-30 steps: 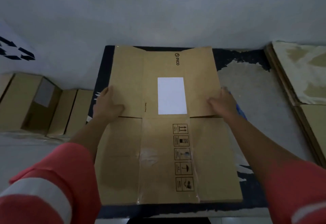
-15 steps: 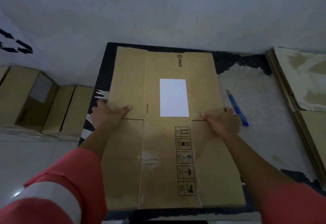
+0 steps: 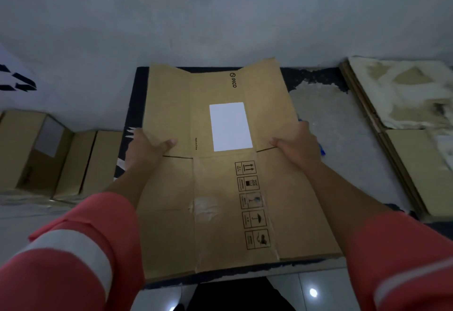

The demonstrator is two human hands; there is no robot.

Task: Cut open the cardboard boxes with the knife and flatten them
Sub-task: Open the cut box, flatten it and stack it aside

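A flattened brown cardboard box (image 3: pixel 220 188) with a white label and printed handling symbols lies spread in front of me over a dark mat (image 3: pixel 133 104). My left hand (image 3: pixel 144 147) grips its left edge, thumb on top. My right hand (image 3: pixel 296 146) grips its right edge, thumb on top, and that side is tilted up off the mat. A blue knife (image 3: pixel 321 150) lies on the floor just behind my right hand, mostly hidden by it.
Several brown boxes (image 3: pixel 36 153) that still stand up sit on the floor at the left. A stack of flat cardboard sheets (image 3: pixel 404 139) lies at the right. A grey wall rises behind the mat. Shiny floor tiles (image 3: pixel 313 291) run along the near edge.
Both hands went from pressing the flat box to gripping its side edges. The right side and far right corner have lifted, and my right hand now covers most of the knife.
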